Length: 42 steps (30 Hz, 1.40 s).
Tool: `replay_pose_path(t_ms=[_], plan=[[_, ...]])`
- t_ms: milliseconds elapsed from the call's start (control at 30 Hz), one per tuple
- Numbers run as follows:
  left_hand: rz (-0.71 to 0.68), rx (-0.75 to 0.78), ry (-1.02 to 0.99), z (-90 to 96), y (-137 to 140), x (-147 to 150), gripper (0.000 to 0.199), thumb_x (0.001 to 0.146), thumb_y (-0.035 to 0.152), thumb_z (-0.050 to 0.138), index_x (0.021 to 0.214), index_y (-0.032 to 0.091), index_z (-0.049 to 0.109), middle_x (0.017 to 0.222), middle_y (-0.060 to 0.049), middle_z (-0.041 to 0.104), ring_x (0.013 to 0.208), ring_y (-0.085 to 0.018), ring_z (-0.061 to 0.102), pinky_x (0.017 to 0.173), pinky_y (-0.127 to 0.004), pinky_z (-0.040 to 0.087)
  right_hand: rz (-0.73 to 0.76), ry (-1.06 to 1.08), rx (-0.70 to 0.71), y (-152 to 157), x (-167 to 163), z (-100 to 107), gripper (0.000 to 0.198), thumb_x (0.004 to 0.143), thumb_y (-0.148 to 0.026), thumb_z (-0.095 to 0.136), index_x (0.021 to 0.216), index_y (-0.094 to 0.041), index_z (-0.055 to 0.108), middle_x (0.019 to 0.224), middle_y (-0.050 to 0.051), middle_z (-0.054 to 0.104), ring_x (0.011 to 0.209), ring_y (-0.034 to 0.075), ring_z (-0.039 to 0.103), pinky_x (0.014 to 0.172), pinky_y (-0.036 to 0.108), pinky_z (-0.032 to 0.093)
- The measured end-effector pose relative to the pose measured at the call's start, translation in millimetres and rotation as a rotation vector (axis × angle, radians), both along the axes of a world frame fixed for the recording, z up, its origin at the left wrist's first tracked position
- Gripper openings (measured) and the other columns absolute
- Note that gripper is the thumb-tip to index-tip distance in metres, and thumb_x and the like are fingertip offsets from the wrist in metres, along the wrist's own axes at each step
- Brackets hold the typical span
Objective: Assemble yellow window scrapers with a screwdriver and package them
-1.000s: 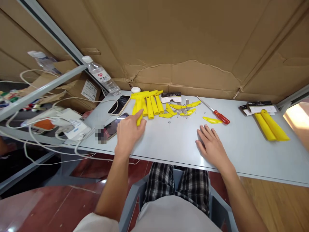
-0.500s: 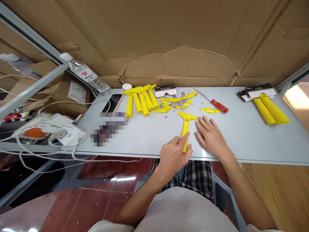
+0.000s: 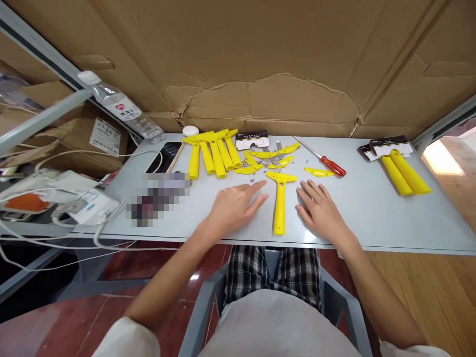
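Observation:
A yellow T-shaped scraper handle (image 3: 279,206) lies between my two hands, its wide head pointing away from me. My left hand (image 3: 235,206) is left of it, index finger and thumb stretched out and apart, holding nothing. On the other side my right hand (image 3: 320,209) rests flat on the table, fingers spread, not touching the handle. Just beyond are loose yellow head plates (image 3: 263,154), metal blades (image 3: 275,160) and tiny metal bits (image 3: 252,180). One more yellow plate (image 3: 319,172) lies near a red-handled screwdriver (image 3: 333,166).
Several yellow scraper handles (image 3: 194,161) lie in a row at the back left, near a phone (image 3: 166,157). Black-and-white cards (image 3: 252,140) lie behind the parts. Two carded yellow handles (image 3: 406,173) are at the right. A water bottle (image 3: 122,107) and cables fill the left; cardboard stands behind.
My left hand has let go of the scraper handle's grip and moved left. The handle now lies straighter on the table. My right hand stays flat beside it. The view has shifted slightly.

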<state>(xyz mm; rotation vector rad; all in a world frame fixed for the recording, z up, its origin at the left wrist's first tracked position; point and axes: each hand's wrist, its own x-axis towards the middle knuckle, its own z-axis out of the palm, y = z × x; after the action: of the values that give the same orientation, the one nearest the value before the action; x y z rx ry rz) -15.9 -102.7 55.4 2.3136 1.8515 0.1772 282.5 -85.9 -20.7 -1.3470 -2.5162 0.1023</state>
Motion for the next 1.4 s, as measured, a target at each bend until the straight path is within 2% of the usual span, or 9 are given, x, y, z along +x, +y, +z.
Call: replay_pose_path(t_ms=[133, 267, 433, 667, 800, 933, 1033, 1200, 1400], plan=[[0.012, 0.206, 0.072, -21.0, 24.0, -27.9, 0.049, 0.115, 0.047, 0.047, 0.145, 0.021, 0.077, 0.119, -0.014, 0.084, 0.101, -0.032, 0.08, 0.074, -0.037, 0.053, 0.064, -0.007, -0.035, 6.6, 9.0, 7.3, 0.051, 0.115, -0.042, 0.051, 0.157, -0.016, 0.065, 0.174, 0.018, 0.054, 0.166, 0.041, 0.046, 0.134, 0.066, 0.042], [-0.32, 0.327, 0.098, -58.3, 21.5, -24.4, 0.036, 0.113, 0.033, 0.051, 0.115, 0.02, 0.084, 0.087, -0.008, 0.079, 0.077, -0.023, 0.074, 0.065, -0.034, 0.046, 0.075, 0.025, -0.032, 8.6, 14.4, 7.7, 0.049, 0.115, -0.041, 0.053, 0.157, -0.02, 0.066, 0.174, 0.016, 0.055, 0.166, 0.039, 0.047, 0.132, 0.066, 0.043], [-0.361, 0.475, -0.036, -78.4, 15.6, -21.3, 0.028, 0.111, 0.024, 0.055, 0.109, 0.02, 0.082, 0.084, -0.005, 0.075, 0.075, -0.02, 0.07, 0.064, -0.032, 0.047, 0.048, 0.037, -0.015, 2.6, 10.7, 4.0, 0.05, 0.114, -0.039, 0.054, 0.159, -0.02, 0.064, 0.176, 0.015, 0.053, 0.167, 0.037, 0.045, 0.136, 0.064, 0.037], [-0.401, 0.443, -0.093, -73.2, 22.4, -27.7, 0.026, 0.109, 0.023, 0.056, 0.109, 0.021, 0.082, 0.087, -0.005, 0.077, 0.074, -0.019, 0.071, 0.061, -0.033, 0.045, 0.111, -0.001, -0.102, 18.5, 14.9, 32.4, 0.044, 0.112, -0.041, 0.059, 0.15, -0.022, 0.072, 0.165, 0.017, 0.064, 0.157, 0.041, 0.055, 0.122, 0.065, 0.05], [-0.508, 0.443, 0.008, -60.2, 41.7, -30.5, 0.032, 0.11, 0.026, 0.053, 0.098, 0.022, 0.083, 0.078, -0.004, 0.073, 0.064, -0.019, 0.066, 0.054, -0.034, 0.035, 0.183, -0.066, -0.249, 59.9, 11.2, 73.9, 0.043, 0.113, -0.041, 0.056, 0.145, -0.02, 0.075, 0.136, 0.017, 0.08, 0.122, 0.036, 0.076, 0.105, 0.054, 0.06], [-0.415, 0.421, 0.025, -39.3, 77.8, -34.0, 0.033, 0.109, 0.032, 0.053, 0.103, 0.023, 0.084, 0.085, -0.007, 0.077, 0.069, -0.021, 0.069, 0.056, -0.033, 0.038, 0.075, -0.065, -0.253, 109.8, -1.1, 96.2, 0.044, 0.109, -0.037, 0.062, 0.147, -0.019, 0.074, 0.129, 0.015, 0.082, 0.108, 0.034, 0.078, 0.097, 0.049, 0.06], [-0.29, 0.439, -0.025, -28.8, 100.4, -43.7, 0.033, 0.107, 0.036, 0.055, 0.115, 0.023, 0.085, 0.098, -0.008, 0.082, 0.076, -0.022, 0.074, 0.059, -0.033, 0.044, -0.01, -0.014, -0.217, 134.6, -3.2, 87.1, 0.041, 0.106, -0.03, 0.063, 0.144, -0.019, 0.076, 0.125, 0.015, 0.081, 0.104, 0.032, 0.077, 0.092, 0.046, 0.06], [-0.17, 0.475, -0.145, -31.1, 108.5, -74.0, 0.033, 0.109, 0.038, 0.055, 0.112, 0.022, 0.085, 0.099, -0.006, 0.085, 0.085, -0.021, 0.078, 0.073, -0.033, 0.056, -0.01, -0.027, -0.094, 141.8, 7.8, 57.1, 0.046, 0.107, -0.026, 0.056, 0.149, -0.017, 0.072, 0.13, 0.018, 0.077, 0.114, 0.036, 0.07, 0.1, 0.051, 0.057], [-0.149, 0.259, -0.045, -33.7, 105.1, -87.3, 0.039, 0.106, 0.048, 0.054, 0.115, 0.027, 0.086, 0.107, -0.007, 0.086, 0.092, -0.028, 0.079, 0.073, -0.036, 0.055, 0.01, -0.011, -0.063, 136.9, 6.6, 46.7, 0.045, 0.111, -0.03, 0.046, 0.142, -0.019, 0.077, 0.133, 0.019, 0.075, 0.119, 0.038, 0.063, 0.1, 0.055, 0.055]])
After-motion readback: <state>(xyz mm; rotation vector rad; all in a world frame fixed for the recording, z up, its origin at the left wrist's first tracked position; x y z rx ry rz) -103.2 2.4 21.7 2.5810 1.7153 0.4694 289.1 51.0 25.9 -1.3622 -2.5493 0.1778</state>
